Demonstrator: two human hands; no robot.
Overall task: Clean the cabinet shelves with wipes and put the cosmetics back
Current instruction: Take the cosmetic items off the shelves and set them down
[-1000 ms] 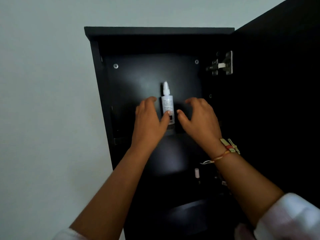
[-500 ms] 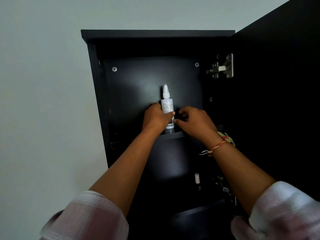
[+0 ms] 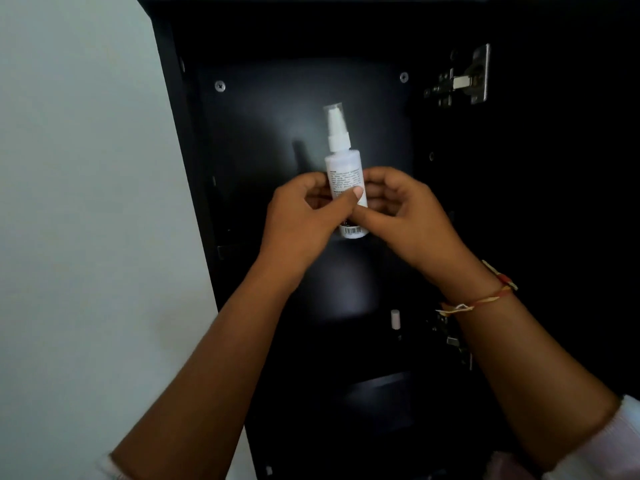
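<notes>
Bottle (image 3: 343, 168) lifted, left hand (image 3: 304, 223), right hand (image 3: 408, 220) fingers (image 3: 384, 178) gripping

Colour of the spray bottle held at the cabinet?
The spray bottle is white, with a clear cap and dark label print. Head view.

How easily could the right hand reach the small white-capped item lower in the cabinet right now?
Likely not at once: the right hand grips the spray bottle together with the left hand. The path itself looks free: the white-capped item stands lower down, below that wrist, nothing visible in between.
</notes>
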